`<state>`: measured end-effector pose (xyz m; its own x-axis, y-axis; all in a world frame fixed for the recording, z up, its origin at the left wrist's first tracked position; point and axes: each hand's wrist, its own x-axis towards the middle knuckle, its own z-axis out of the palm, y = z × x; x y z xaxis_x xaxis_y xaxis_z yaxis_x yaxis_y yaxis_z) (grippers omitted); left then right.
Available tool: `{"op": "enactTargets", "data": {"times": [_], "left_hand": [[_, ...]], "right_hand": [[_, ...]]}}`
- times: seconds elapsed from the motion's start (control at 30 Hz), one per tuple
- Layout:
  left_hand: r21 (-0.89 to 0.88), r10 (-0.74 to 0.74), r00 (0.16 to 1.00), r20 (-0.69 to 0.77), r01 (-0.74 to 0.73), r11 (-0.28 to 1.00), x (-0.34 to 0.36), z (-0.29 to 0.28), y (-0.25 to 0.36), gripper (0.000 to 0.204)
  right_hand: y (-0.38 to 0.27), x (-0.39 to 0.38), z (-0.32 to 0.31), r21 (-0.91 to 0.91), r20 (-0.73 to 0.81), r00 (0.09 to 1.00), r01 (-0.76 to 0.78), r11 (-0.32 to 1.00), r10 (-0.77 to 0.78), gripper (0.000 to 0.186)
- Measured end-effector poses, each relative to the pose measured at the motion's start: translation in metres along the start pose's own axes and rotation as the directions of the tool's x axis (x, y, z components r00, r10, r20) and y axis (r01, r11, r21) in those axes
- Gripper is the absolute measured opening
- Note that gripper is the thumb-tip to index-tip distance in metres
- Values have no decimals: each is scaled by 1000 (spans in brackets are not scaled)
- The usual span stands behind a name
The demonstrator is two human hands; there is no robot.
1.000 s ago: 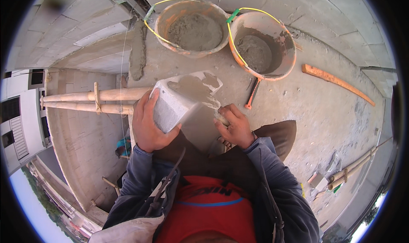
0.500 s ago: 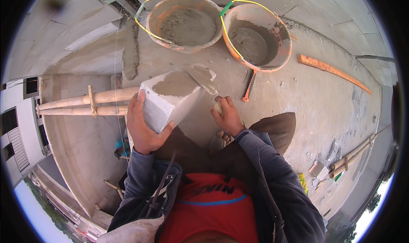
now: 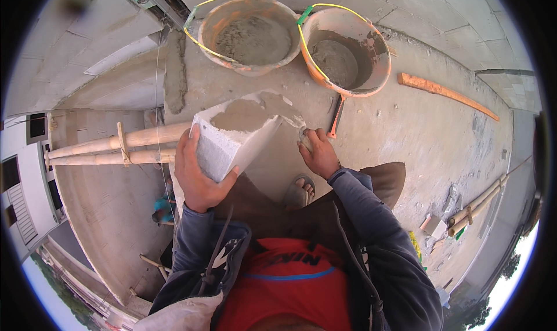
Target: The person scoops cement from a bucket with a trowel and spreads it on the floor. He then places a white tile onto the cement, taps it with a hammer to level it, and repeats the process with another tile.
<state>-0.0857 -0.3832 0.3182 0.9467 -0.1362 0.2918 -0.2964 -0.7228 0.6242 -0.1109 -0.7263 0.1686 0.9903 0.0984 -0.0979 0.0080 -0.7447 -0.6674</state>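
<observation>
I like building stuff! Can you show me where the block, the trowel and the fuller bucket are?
Grey block [image 3: 223, 151], head view, on its near side face.
Trowel [image 3: 290, 120], head view, on its blade.
Fuller bucket [image 3: 278, 64], head view, on its rim.

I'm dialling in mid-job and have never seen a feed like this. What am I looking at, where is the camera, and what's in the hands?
There is no machine here: a person works with two bare hands. The single picture comes from a wide fisheye camera on the person's head, looking down, so straight edges curve near the rim and the forearms enter from below. The left hand grips a pale grey building block with wet mortar spread on its top face. The right hand holds a trowel against that mortar. Beyond them, on the concrete slab, stand two orange buckets of mortar. Bamboo poles lie at the left, and an orange strip at the right.
</observation>
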Motion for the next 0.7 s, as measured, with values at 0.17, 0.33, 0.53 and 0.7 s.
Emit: {"op": "enactTargets", "data": {"times": [0.17,0.33,0.53,0.7], "left_hand": [[-22,11,1000,1,-11,1000,1,1,1,114],[-14,-10,1000,24,11,1000,1,-4,7,112],[-10,3,1000,21,-3,1000,1,-9,2,110],[-45,16,1000,4,-16,999,-2,-5,1,111]], "right_hand": [[30,-3,17,-51,6,998,-59,997,59,41],[21,-45,-48,-134,132,981,-127,983,144,45],[22,22,-76,549,441,833,-545,633,335,38],[2,65,-64,578,755,640,-751,321,139,49]]}}
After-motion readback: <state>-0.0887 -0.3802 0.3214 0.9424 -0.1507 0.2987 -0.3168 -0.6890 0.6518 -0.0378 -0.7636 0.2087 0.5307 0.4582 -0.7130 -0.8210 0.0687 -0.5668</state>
